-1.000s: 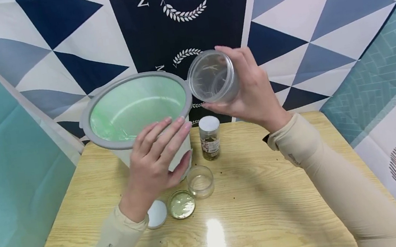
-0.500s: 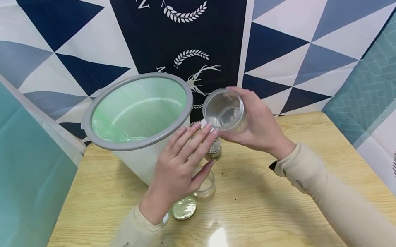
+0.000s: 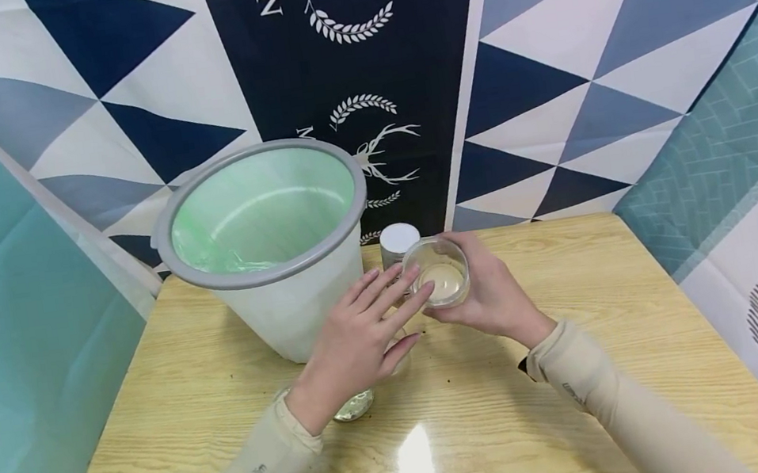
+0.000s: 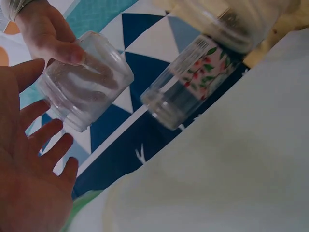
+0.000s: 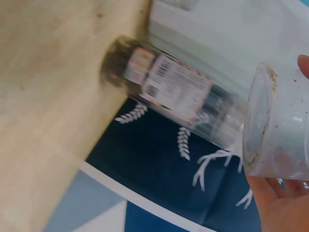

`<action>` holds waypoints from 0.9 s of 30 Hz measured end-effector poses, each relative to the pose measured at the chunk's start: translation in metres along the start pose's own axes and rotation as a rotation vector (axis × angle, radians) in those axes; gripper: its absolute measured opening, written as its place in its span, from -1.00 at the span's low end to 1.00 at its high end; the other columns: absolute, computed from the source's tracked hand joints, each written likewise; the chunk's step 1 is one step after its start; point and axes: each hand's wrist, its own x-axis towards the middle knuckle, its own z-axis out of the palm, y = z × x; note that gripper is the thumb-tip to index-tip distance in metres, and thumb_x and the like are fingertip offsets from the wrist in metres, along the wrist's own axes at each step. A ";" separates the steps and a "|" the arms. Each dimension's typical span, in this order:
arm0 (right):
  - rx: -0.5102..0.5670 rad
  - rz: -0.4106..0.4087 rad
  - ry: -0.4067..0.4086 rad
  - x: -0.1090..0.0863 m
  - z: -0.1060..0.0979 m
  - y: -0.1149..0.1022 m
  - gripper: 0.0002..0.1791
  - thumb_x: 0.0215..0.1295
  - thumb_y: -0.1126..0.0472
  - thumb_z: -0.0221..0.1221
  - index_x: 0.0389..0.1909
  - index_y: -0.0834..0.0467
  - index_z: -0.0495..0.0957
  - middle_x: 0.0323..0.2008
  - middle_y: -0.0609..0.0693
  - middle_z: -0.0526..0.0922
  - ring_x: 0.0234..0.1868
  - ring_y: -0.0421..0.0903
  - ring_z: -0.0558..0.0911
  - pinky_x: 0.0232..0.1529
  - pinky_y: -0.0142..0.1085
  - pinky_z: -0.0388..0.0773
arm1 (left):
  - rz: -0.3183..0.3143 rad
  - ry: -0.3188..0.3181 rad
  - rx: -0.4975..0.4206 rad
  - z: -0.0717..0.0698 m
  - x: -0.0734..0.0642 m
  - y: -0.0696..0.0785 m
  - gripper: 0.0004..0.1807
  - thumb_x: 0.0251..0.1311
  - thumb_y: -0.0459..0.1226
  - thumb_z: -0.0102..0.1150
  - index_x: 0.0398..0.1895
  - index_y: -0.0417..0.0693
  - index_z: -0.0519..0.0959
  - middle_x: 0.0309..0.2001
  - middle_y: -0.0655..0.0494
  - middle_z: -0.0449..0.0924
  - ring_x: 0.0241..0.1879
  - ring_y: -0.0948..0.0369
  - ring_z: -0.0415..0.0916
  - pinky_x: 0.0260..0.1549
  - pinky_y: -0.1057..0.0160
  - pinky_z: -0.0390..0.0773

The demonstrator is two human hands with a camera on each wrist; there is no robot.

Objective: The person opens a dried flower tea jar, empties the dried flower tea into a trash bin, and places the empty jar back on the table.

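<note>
My right hand point(image 3: 493, 285) grips a clear plastic jar point(image 3: 446, 295), its open mouth tilted toward me. Brown specks cling to the bottom edge of this clear jar point(image 5: 285, 121) in the right wrist view. The left hand point(image 3: 359, 335) has straight, spread fingers, with the fingertips overlapping the jar's rim in the head view. Behind the clear jar stands a labelled jar point(image 3: 399, 238) with a white lid. Its label point(image 4: 205, 70) shows red berries and leaves; dark contents lie at its bottom. Beneath my left hand, a round clear container point(image 3: 400, 353) and a shiny lid point(image 3: 355, 406) are partly hidden.
A white bin point(image 3: 295, 311) with a grey rim and green liner stands at the back left of the wooden table point(image 3: 554, 421). Small dark crumbs dot the tabletop. A patterned cloth point(image 3: 534, 48) hangs behind the table.
My right hand has lowered the clear jar from beside the bin's rim toward the table and tipped its mouth upward. My left hand has moved right, away from the bin, to the jar.
</note>
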 end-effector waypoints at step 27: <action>-0.053 0.155 -0.210 -0.020 0.047 0.032 0.19 -0.33 0.13 0.74 0.39 0.24 0.30 0.23 0.23 0.54 0.21 0.22 0.64 0.21 0.09 0.62 | -0.074 -0.402 -0.081 0.028 -0.024 0.013 -0.25 0.41 0.19 0.13 0.58 0.18 0.30 0.48 0.09 0.43 0.53 0.11 0.29 0.62 0.05 0.02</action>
